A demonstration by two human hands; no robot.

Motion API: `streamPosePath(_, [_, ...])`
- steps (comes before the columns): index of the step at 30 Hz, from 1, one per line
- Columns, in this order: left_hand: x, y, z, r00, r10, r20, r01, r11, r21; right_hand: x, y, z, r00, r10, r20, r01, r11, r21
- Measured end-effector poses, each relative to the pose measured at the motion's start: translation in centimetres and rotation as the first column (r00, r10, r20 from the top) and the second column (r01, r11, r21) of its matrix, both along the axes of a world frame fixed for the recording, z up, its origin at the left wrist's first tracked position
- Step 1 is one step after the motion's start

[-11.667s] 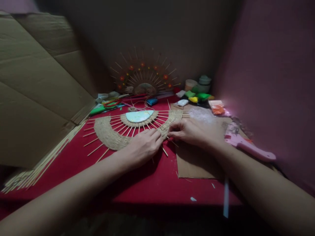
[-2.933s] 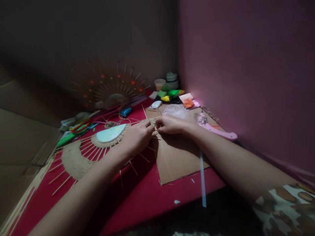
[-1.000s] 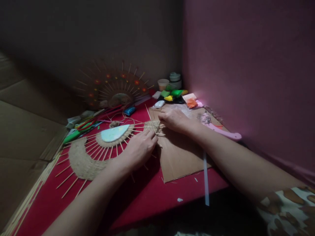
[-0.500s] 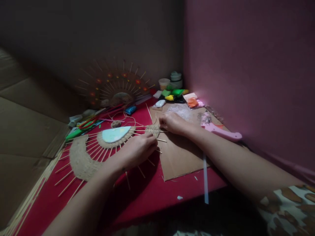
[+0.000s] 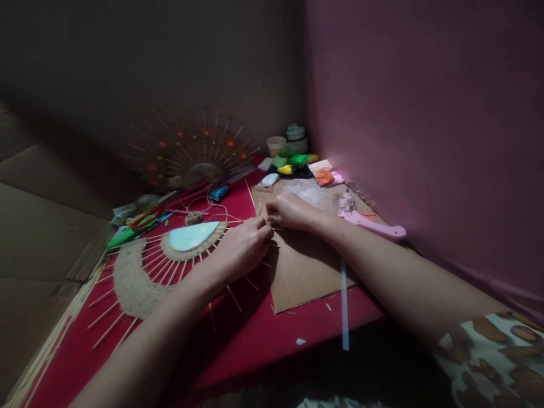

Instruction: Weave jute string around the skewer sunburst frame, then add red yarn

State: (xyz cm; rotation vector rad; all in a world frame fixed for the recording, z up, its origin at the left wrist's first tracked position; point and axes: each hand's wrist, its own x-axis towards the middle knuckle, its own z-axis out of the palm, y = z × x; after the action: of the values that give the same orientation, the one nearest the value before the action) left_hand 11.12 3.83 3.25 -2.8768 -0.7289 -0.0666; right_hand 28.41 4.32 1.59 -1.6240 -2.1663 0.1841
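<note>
A half-round woven piece of jute twine on thin wooden sticks lies flat on the red table top, with a pale blue half-disc at its centre. My left hand covers the right end of the weave, fingertips pinched at the sticks. My right hand meets it from the right, fingers closed on the twine at that same end. A small ball of twine sits just behind the piece, with loose loops running from it.
A sheet of cardboard lies under my right forearm. A pink-handled tool rests at the right by the pink wall. Coloured clay packs, cups, a finished decorated fan and pens stand at the back. Loose sticks line the left edge.
My left hand has slid up and right over the end of the weave until it meets my right hand, which has shifted slightly left. The view has turned a little to the right.
</note>
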Motion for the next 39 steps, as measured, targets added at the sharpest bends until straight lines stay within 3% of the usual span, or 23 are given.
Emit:
streamPosePath(6, [0.4, 1.1, -0.2, 0.987, 0.057, 0.147, -0.052, 0.998, -0.038, 0.3, 0.1, 0.2, 0.996, 0.054, -0.076, -0.057, 0.998, -0.036])
streamPosePath(13, [2.0, 0.3, -0.8, 0.997, -0.016, -0.075, 0.026, 0.992, 0.126, 0.8, 0.2, 0.6, 0.987, 0.088, -0.132, -0.105, 0.986, -0.130])
streamPosePath(17, [2.1, 0.1, -1.1, 0.996, -0.041, -0.084, 0.058, 0.975, 0.214, 1.6, -0.2, 1.5, 0.986, 0.124, -0.115, -0.148, 0.963, -0.226])
streamPosePath(25, [1.4, 0.2, -1.8, 1.000, -0.003, 0.018, -0.002, 0.966, 0.258, 2.8, -1.0, 3.1, 0.997, 0.022, 0.071, 0.011, 0.901, -0.434])
streamPosePath(31, [1.2, 0.2, -2.0, 0.993, -0.030, 0.110, 0.005, 0.977, 0.215, 2.5, -1.0, 2.8, 0.993, -0.028, 0.112, 0.067, 0.931, -0.360])
streamPosePath(39, [1.0, -0.2, -2.2, 0.985, -0.042, 0.166, 0.019, 0.990, 0.138, 0.6, -0.3, 1.3, 0.999, -0.031, 0.037, 0.032, 0.999, -0.027])
